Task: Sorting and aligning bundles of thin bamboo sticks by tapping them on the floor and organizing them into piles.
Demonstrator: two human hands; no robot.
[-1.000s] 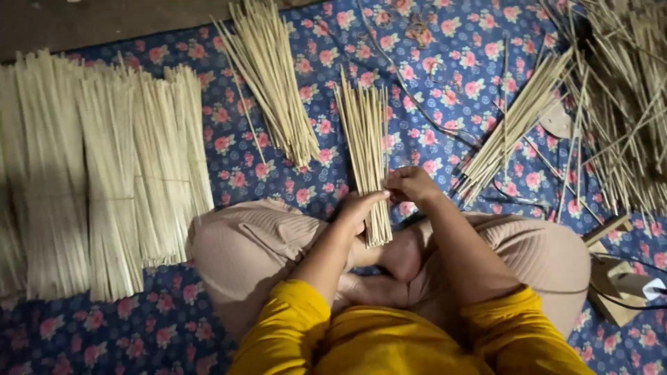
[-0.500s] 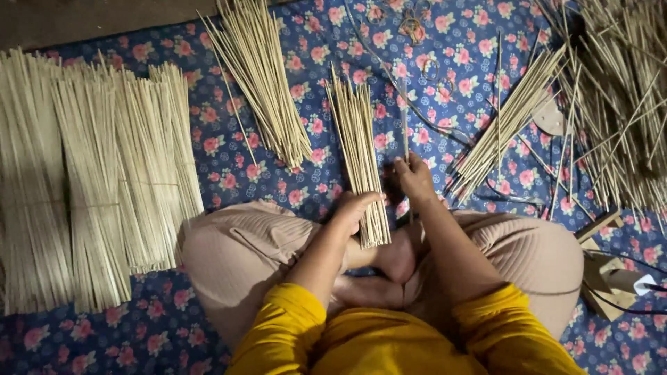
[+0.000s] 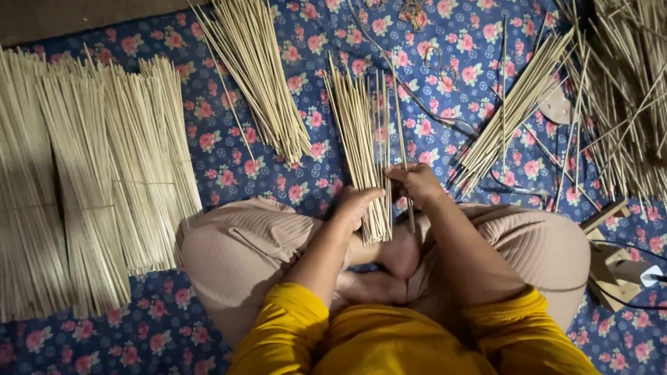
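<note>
While the person sits cross-legged on a blue floral cloth [image 3: 229, 177] spread over the floor, both forearms reach forward from yellow sleeves [image 3: 292, 326] and meet above the crossed feet; the left hand [image 3: 354, 207] is curled around the near end of a bundle of thin pale sticks [image 3: 358, 132], fingers wrapped over its left side and grasping it just above the knees; the right hand [image 3: 415, 182] sits just beside it on the bundle's right edge, wrist bent inward, fingertips pinched on a few loose sticks [image 3: 401, 139] that stand slightly apart from the main bundle; the bundle lies pointing away from the body, its far end fanned a little on the cloth, its near end over the beige trousers [image 3: 236, 250].

To the left lies a wide row of bound stick bundles [image 3: 90, 180], side by side and well apart from the hands; another loose bundle [image 3: 257, 76] lies slanted up and to the left of the held one; on the right a slanted bundle [image 3: 514, 111] rests near a tangled heap of sticks [image 3: 618, 90] at the upper right corner; a dark cord [image 3: 410, 90] runs across the cloth between these; small pieces of cardboard [image 3: 611, 260] lie just beside the right knee.
</note>
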